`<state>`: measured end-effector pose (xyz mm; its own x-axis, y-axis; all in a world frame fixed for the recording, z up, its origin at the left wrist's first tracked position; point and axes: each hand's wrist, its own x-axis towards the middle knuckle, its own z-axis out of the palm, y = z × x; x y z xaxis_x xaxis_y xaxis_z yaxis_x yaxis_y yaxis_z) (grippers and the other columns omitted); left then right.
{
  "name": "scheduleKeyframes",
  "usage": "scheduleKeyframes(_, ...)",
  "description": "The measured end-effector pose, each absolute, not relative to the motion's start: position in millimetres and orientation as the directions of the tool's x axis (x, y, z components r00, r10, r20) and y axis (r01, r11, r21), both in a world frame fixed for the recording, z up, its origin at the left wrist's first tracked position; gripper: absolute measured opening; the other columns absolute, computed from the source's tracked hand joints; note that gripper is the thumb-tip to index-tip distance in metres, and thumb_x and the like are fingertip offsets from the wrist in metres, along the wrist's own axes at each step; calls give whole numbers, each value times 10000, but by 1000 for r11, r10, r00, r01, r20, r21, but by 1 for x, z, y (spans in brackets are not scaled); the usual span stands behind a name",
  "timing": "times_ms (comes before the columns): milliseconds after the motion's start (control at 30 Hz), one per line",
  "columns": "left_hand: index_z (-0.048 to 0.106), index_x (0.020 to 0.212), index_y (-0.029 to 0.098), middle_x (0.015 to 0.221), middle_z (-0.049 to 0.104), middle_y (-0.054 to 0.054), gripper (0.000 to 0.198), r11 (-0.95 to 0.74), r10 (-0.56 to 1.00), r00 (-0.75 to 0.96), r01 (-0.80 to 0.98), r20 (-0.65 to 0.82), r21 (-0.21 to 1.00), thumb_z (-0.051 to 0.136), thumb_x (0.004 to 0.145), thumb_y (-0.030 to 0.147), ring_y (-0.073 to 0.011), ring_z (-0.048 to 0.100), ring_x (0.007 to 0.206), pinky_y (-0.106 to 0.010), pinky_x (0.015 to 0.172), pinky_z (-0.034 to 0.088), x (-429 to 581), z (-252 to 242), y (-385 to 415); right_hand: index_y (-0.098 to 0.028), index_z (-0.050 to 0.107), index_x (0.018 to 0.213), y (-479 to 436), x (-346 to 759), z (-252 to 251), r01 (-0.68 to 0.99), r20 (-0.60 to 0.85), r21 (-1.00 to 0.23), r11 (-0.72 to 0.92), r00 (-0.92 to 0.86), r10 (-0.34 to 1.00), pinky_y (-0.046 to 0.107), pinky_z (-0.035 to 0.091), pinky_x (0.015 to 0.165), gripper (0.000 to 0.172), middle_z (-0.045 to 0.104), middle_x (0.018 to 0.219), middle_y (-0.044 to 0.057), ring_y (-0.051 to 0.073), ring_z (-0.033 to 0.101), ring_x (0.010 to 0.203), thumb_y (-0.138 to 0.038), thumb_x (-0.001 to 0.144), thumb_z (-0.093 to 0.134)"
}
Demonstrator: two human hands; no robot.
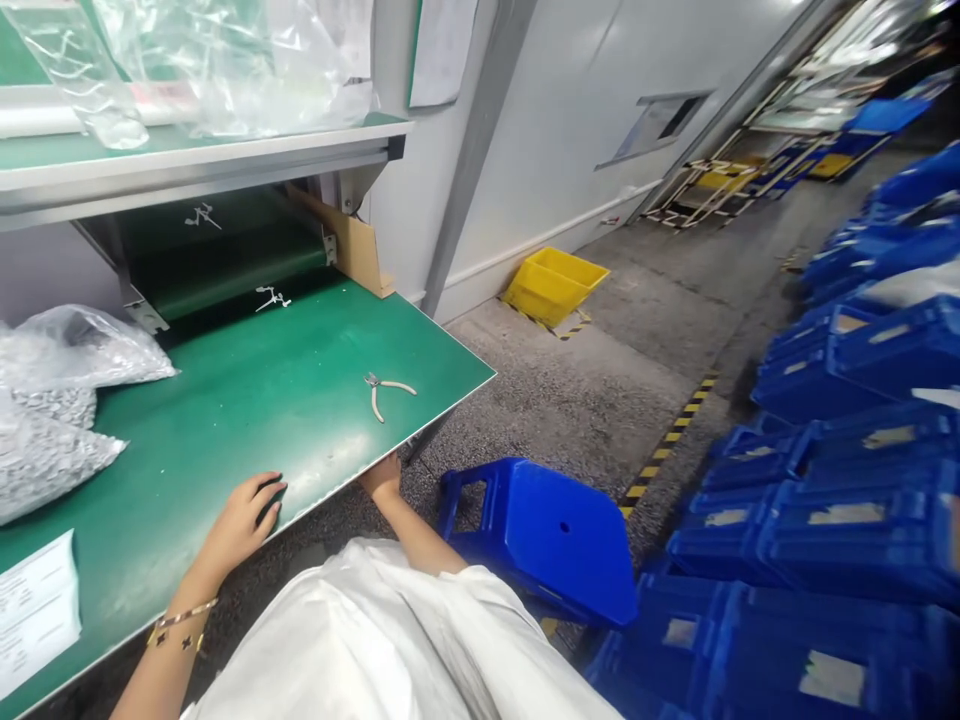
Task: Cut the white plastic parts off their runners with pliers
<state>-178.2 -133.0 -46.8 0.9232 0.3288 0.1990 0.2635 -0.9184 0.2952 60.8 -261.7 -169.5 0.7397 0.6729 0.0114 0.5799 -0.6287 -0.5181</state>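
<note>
Green workbench (247,450) carrying pliers (382,395), bagged parts (60,420) and a paper sheet (34,615)

The room has white wall panels (555,130), with a grey metal post (472,170) between them, and one small window (660,118) is set in the wall. The floor (570,400) is grey and speckled, and a yellow and black tape line (667,440) runs along it. A yellow plastic bin (555,285) sits tilted near the wall. On the right, many blue plastic crates (847,360) stand in rows, a blue stool (540,540) is just beside them, and far along the wall there are metal racks (705,190).
</note>
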Motion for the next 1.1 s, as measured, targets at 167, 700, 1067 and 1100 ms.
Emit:
scheduleKeyframes(167,573,1124,183,1198,553,-118,299,-913,333,925,269,180,307,431,883,287,-239,523,1105,-420,935,445,-177,-43,-133,-89,486,1185,-296,54,-188,519,33,-556,-649,794,607,447,449,816,633,483,1079,184,310,525,961,-356,650,694)
scheduleKeyframes(700,586,1101,186,1179,560,-113,290,-893,371,919,314,132,323,407,898,288,-234,525,1088,-425,939,431,-174,-35,-134,-98,348,1320,-311,56,-208,506,58,-675,-537,761,646,397,424,937,781,427,1161,162,286,481,1082,-337,648,667)
scheduleKeyframes(1067,577,1097,202,1176,549,-107,289,-880,383,916,323,118,348,390,902,306,-234,518,1082,-442,942,425,-172,-33,-134,-84,325,1317,-330,49,-219,408,-130,-644,-648,776,618,339,442,886,872,455,1142,149,252,549,983,-426,603,692)
scheduleKeyframes(1100,575,1099,198,1179,546,-108,289,-881,381,917,322,117,346,392,901,302,-235,515,1085,-442,945,423,-172,-33,-133,-81,325,1316,-331,49,-219,406,-137,-641,-651,774,618,336,439,892,873,452,1147,149,253,547,991,-426,602,692)
